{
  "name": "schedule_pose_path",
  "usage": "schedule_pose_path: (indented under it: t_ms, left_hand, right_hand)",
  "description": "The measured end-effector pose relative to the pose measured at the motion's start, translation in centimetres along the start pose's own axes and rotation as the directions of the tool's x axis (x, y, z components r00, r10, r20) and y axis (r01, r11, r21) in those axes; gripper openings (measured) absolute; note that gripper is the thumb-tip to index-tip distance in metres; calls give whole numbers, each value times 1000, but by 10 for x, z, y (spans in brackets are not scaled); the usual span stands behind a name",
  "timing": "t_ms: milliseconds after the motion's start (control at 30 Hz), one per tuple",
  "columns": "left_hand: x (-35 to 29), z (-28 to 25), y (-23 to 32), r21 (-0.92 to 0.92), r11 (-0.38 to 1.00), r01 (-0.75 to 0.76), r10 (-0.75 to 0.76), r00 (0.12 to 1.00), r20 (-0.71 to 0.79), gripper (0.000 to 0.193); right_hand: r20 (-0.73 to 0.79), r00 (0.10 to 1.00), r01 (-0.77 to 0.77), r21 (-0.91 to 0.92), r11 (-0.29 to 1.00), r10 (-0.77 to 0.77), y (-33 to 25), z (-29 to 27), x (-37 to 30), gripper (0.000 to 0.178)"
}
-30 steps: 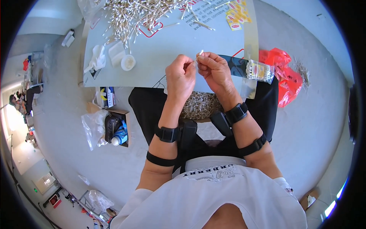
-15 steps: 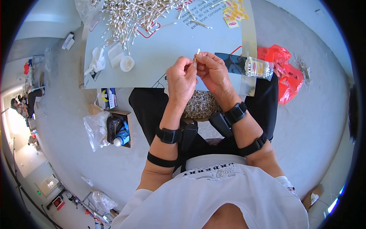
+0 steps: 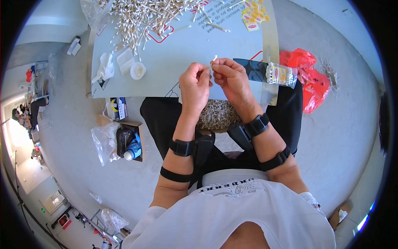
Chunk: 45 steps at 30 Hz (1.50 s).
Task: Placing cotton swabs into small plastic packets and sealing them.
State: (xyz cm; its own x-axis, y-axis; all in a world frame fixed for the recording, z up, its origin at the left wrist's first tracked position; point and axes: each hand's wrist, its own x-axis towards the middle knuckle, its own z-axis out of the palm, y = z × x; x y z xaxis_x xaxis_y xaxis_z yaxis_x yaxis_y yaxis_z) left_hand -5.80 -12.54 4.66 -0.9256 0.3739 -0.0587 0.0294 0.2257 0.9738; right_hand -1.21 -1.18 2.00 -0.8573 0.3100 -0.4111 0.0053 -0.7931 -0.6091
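Observation:
Above the near edge of the table (image 3: 166, 70) my two hands meet over one cotton swab (image 3: 214, 58), whose white tip shows past the fingers. My right hand (image 3: 232, 79) pinches it between thumb and forefinger. Closed too, my left hand (image 3: 195, 88) has its thumb and fingertips against the swab's lower part, which the fingers mostly hide. Right of my hands lies a clear packet of cotton swabs (image 3: 282, 74), its dark open end (image 3: 251, 68) reaching toward my right hand. A large loose pile of cotton swabs (image 3: 143, 20) covers the far left of the table.
Small yellow-and-white cards (image 3: 253, 15) lie at the far right. A round white dish (image 3: 138, 70) and crumpled white tissue (image 3: 105, 67) are at the left. Between my legs sits a container full of short bits (image 3: 219, 114). A red plastic bag (image 3: 313, 83) is on the floor.
My left hand has shifted slightly left and its fingers have drawn a little away from my right hand's. The swab tip sits slightly lower.

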Motion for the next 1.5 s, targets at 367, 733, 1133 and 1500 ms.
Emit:
schedule_pose_path:
  t_ms: [367,733,1133,1500]
  left_hand:
    - [24,16,-35,581,668,-466,468,869,159,16]
    - [28,12,-43,567,696,-440,500,864,57,57]
    - [26,13,-51,375,877,-301,395,895,-204,58]
    - [30,15,-53,359,869,-341,439,866,-239,52]
  right_hand:
    - [201,718,383,-914,137,-666,-43,-22,53,18]
    - [521,766,467,-854,-231,-378,-47,-20,86,9]
    - [421,831,446,-895,-17,-363,-73,10,131,13]
    - [500,863,473,-849,-235,-70,-63,-8,85,8]
